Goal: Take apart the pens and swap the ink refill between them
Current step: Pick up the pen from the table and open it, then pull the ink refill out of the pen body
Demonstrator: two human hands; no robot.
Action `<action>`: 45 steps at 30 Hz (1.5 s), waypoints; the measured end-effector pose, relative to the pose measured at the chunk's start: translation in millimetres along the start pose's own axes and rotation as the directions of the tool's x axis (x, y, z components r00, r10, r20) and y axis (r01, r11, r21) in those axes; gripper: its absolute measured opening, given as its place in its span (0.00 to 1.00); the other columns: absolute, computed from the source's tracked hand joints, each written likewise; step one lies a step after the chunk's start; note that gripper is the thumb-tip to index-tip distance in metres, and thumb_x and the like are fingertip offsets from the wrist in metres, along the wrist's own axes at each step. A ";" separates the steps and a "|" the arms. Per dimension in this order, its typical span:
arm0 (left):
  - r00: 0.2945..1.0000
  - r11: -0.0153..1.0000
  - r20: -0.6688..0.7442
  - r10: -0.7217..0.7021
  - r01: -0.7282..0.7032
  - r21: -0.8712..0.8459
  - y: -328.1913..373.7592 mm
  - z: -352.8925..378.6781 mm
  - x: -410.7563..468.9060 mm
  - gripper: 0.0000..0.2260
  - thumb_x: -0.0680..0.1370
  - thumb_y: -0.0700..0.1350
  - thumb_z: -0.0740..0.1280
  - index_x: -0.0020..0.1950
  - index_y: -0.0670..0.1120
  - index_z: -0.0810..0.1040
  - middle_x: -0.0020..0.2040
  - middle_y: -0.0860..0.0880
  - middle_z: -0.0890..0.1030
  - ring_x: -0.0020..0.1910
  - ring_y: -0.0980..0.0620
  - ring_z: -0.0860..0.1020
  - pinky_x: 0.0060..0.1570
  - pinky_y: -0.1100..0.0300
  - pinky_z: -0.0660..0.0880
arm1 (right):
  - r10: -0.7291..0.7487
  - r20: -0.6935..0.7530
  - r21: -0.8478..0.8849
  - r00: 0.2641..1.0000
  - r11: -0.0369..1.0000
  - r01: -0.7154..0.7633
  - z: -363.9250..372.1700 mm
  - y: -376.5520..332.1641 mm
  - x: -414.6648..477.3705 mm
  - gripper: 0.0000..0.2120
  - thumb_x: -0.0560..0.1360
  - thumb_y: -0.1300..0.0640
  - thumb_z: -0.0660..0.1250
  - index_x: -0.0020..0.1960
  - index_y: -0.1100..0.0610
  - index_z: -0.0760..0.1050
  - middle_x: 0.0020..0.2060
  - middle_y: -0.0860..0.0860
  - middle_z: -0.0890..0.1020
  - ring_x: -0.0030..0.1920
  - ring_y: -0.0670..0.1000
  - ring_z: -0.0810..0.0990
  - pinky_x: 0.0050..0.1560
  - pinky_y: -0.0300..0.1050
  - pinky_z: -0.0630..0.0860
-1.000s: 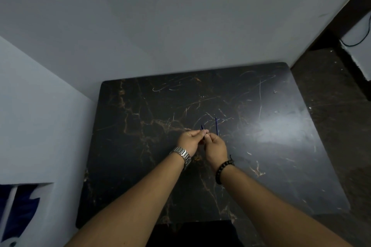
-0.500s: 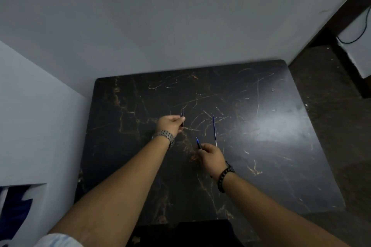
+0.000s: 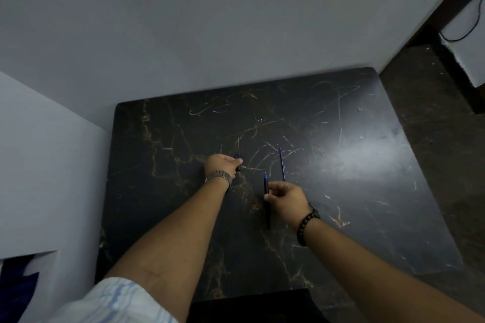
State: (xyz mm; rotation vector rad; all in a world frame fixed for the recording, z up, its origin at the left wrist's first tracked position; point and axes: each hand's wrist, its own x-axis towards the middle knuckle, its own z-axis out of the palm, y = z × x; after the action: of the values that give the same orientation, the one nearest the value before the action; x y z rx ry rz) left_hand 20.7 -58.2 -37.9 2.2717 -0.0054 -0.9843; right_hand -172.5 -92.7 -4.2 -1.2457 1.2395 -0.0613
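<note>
**A:** Both arms are out over the dark marbled table [image 3: 367,191], and the hands are well apart. The left hand [image 3: 220,165], the one with the metal watch [image 3: 219,176] on its wrist, is closed around a short dark pen piece [image 3: 238,162], just above or on the tabletop.

**B:** Only the ends of that piece poke out past the fingers. It's dim and small, so I can't say whether it's a cap or a barrel section.

**A:** Fair. On the other side, the right hand [image 3: 287,200], beaded bracelet [image 3: 307,227] at the wrist, pinches a long dark pen body [image 3: 266,191] between thumb and fingertips. Blue tip pointing away from the person, the tail running back under the hand.

**B:** And just beside that hand, lying loose on the table, a thin blue ink refill [image 3: 282,165]. Nobody's touching it. It lies nearly parallel to the held pen body, a little to its right.

**A:** So the refill sits on the table between the hands and the far edge, nearer the right hand. A pale striped sleeve [image 3: 115,301] is rolled up on the left arm.
</note>
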 end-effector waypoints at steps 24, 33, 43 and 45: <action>0.818 0.890 0.469 0.332 -0.107 -0.444 -23.9 -13.2 -61.5 0.11 0.81 0.43 0.66 0.48 0.51 0.88 0.46 0.49 0.88 0.40 0.53 0.84 0.35 0.61 0.80 | 0.029 0.303 0.191 0.953 0.977 -0.090 -3.0 -36.5 -13.1 0.11 0.79 0.70 0.62 0.60 0.71 0.78 0.50 0.64 0.83 0.47 0.57 0.82 0.62 0.64 0.76; 0.896 0.907 0.306 0.322 -0.198 -0.372 -15.7 -5.3 -69.8 0.09 0.80 0.41 0.68 0.44 0.51 0.85 0.38 0.54 0.87 0.34 0.57 0.82 0.35 0.61 0.79 | 0.019 0.230 0.072 0.973 0.997 -0.037 0.3 -40.3 -19.8 0.09 0.80 0.68 0.63 0.49 0.62 0.82 0.40 0.58 0.85 0.38 0.52 0.84 0.41 0.45 0.84; 0.954 0.923 0.105 0.280 -0.238 -0.302 -5.8 4.7 -82.8 0.09 0.70 0.46 0.79 0.47 0.48 0.83 0.32 0.57 0.82 0.33 0.61 0.80 0.30 0.68 0.75 | -0.070 0.054 -0.085 0.996 0.994 0.074 9.8 -32.4 -19.1 0.05 0.76 0.64 0.71 0.44 0.55 0.83 0.39 0.54 0.87 0.42 0.52 0.87 0.42 0.44 0.84; 0.915 0.921 0.254 0.313 -0.227 -0.318 -2.5 -1.2 -84.3 0.12 0.79 0.47 0.70 0.60 0.45 0.81 0.49 0.54 0.85 0.50 0.54 0.82 0.45 0.64 0.79 | -0.069 0.070 -0.041 0.995 0.997 0.072 8.0 -32.9 -19.1 0.06 0.76 0.64 0.71 0.45 0.55 0.84 0.40 0.54 0.87 0.44 0.53 0.87 0.47 0.49 0.84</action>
State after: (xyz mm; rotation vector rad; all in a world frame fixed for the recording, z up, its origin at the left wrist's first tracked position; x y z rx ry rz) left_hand -39.6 -34.5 16.1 1.7859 -0.2883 -1.0919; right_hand -156.2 -88.6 30.9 -1.3189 1.1428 -0.0433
